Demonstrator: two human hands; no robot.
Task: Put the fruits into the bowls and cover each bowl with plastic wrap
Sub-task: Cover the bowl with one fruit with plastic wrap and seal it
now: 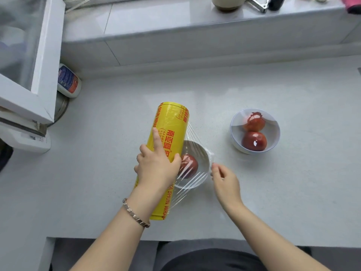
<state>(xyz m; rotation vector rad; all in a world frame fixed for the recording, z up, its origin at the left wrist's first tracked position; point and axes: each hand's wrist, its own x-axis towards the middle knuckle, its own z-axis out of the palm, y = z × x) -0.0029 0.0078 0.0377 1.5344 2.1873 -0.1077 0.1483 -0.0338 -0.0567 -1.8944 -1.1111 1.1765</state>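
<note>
While the left hand (pixel 156 163) is gripping the roll (pixel 168 132) round its middle, film (pixel 185 190) is stretching over the near bowl (pixel 204 157) and its red fruit (pixel 188 166). The right hand (pixel 224 178) is hovering at the rim, fingers loosely curled; whether it is pinching anything, I cannot tell. The film is looking flimsy and clingy, probably best taken by its free edge.

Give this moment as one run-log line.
step: wrapping near bowl | left hand: grips wrap roll | right hand: beside rim, hold unclear | far bowl: two fruits inside
</note>
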